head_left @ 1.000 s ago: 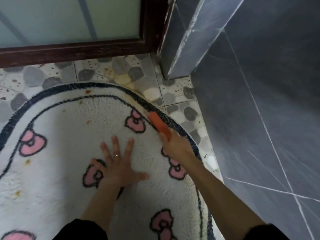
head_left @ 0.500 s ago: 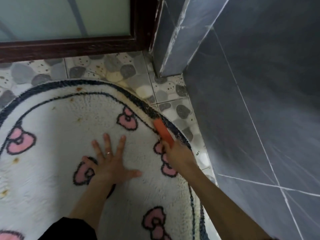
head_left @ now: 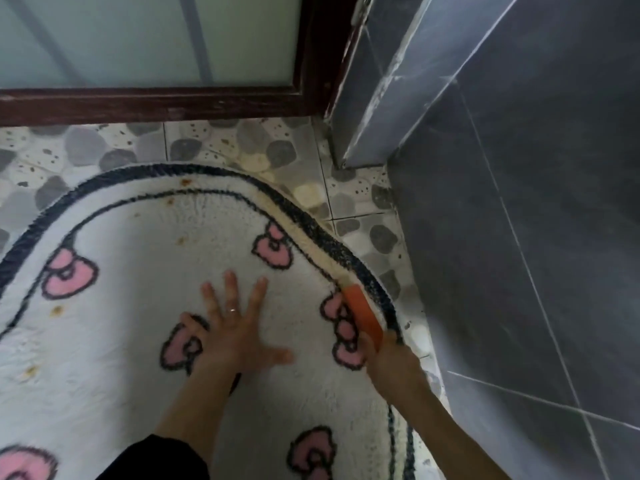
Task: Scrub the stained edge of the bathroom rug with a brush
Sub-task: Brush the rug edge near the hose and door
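Where the rug is lying: the white rug [head_left: 121,341] is lying flat on the pebble floor [head_left: 207,147] and is filling the lower left of the head view.
Rug edge: a dark border [head_left: 311,230] is running round the rug, and a yellowish strip is showing just inside it on the right side.
Brush: the orange brush [head_left: 363,315] is sitting on that right edge, just beside a pink bow [head_left: 346,356]; its bristles are not showing.
Right hand: the right hand [head_left: 394,368] is gripping the near end of the brush.
Left hand: the left hand [head_left: 235,341] is pressing flat on the rug with its fingers spread and is holding nothing; it is wearing a ring [head_left: 233,310].
Stains: small brown spots [head_left: 186,182] are dotting the rug near the top edge and on the left.
Around: a dark door frame [head_left: 156,105] with frosted glass [head_left: 138,36] is standing past the rug.
In the way: a grey wall [head_left: 519,237] is standing near the right edge, leaving only a thin strip of floor between.
Change: a second ago the brush was higher up the edge, near the upper bow [head_left: 273,249]; now it is sitting lower, nearer the person. The left hand is staying in the same spot.
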Demonstrator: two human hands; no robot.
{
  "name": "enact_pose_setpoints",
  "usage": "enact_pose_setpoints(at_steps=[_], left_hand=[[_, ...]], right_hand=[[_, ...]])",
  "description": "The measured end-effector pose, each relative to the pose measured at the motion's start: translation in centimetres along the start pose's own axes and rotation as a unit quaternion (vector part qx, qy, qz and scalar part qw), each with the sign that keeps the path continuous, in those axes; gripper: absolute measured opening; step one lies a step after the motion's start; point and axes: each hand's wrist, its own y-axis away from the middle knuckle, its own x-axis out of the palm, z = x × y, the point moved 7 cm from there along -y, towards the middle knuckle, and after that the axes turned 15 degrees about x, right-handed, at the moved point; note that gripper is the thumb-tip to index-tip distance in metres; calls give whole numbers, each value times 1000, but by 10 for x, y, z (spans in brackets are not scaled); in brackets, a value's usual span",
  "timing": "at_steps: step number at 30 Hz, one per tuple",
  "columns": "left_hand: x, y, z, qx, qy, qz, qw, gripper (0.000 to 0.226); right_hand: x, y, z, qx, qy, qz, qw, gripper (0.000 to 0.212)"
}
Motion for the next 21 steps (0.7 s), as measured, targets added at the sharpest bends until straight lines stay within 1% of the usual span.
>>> enact_pose_setpoints(at_steps=[1, 2, 4, 6, 8, 9, 10, 13, 15, 16, 18, 19, 21], left_hand=[[-1, 0, 1, -6, 0, -2, 1000, 144], [0, 2, 1, -10, 1, -5, 1000, 144], [0, 1, -2, -7, 6, -6, 1000, 144], [0, 0, -3, -5, 7, -2, 1000, 143], [1, 1, -2, -6, -3, 5, 1000, 143], [1, 2, -2, -8, 1, 10, 1000, 144], [0, 4, -2, -12, 6, 11, 1000, 144], [-1, 2, -2, -12, 2, 7, 1000, 144], [1, 0, -1, -14, 12, 4, 1000, 144], [1, 0, 0, -12, 16, 4, 1000, 144], [3, 1, -1, -5, 21, 2, 1000, 144], [3, -1, 0, -2, 17, 3, 1000, 143], [3, -3, 0, -1, 8, 3, 1000, 143]], right_hand=[[-1, 3, -8, 2, 13, -1, 1000, 57], [-3, -6, 0, 2, 16, 0, 1000, 58], [-20, -25, 48, -4, -28, 3, 1000, 60], [-36, -36, 113, -31, -90, 13, 995, 60], [-49, -42, 148, -47, -143, 18, 988, 60], [-47, -42, 146, -52, -141, 21, 988, 60], [-42, -37, 128, -52, -113, 29, 992, 61], [-10, -12, 39, -29, 8, 25, 999, 63], [-5, 0, 6, -9, 19, 28, 999, 61], [-7, -5, 11, -8, 23, 29, 999, 62], [-25, -20, 56, -21, -2, 14, 1000, 64], [-33, -31, 90, -33, -32, 6, 999, 63], [-47, -39, 150, -56, -97, 17, 994, 61]])
